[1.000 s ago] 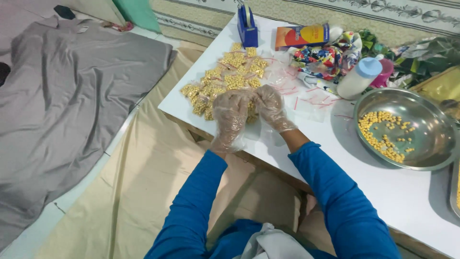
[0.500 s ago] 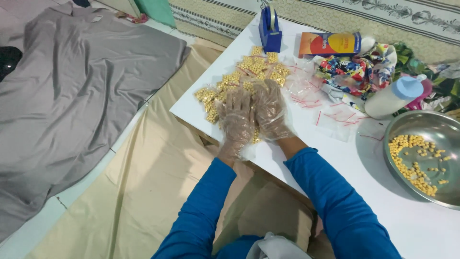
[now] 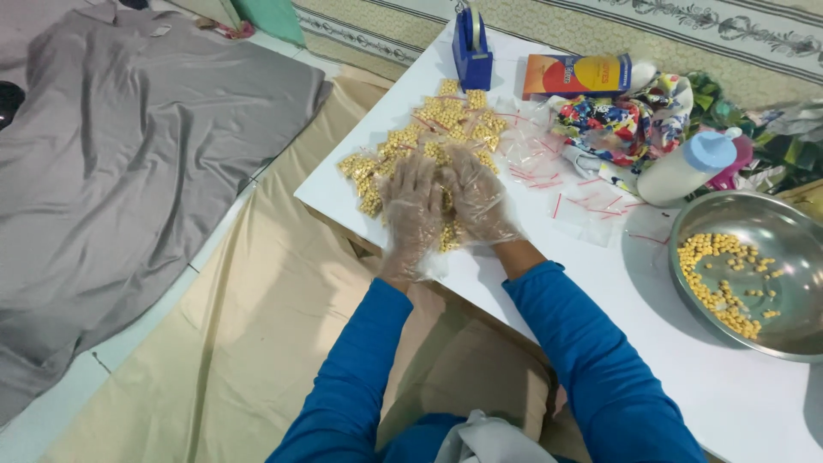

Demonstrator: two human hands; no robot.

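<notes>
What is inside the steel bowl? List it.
The steel bowl holds loose yellow pellets, heaped along its left side with a few scattered toward the middle. The rest of the inside shows bare metal. Its right edge is cut off by the frame.

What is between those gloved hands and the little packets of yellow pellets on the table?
Only the thin clear plastic gloves. The left hand and right hand lie flat on the near edge of the heap of small clear packets of yellow pellets on the white table; nothing else visible intervenes.
</notes>
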